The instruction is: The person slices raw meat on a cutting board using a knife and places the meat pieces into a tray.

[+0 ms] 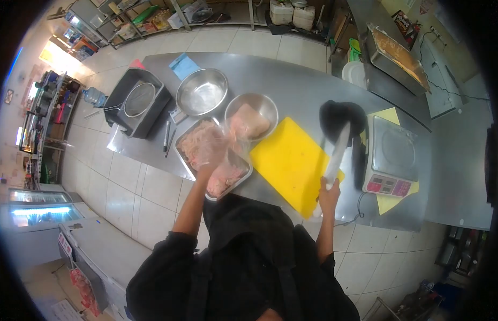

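Observation:
My right hand [329, 193] is closed around the pale handle of a large knife [340, 147]. The broad blade points away from me, past the right edge of a yellow cutting board [292, 166], with its tip over a black object [342, 119]. My left hand [211, 152], in a clear plastic glove, is over a metal tray [244, 179] of pale pink sliced meat [223, 179]. Its fingers are blurred, so I cannot see whether they grip any meat. Just beyond, a steel bowl [273, 104] holds a large pink piece of meat [250, 122].
Another steel bowl [202, 91] stands at the back, near a grey bin [112, 107] with a strainer [140, 99] over it. A marker [167, 136] lies left of the tray. A digital scale [391, 155] sits at right, its cable [360, 208] near the table's front edge.

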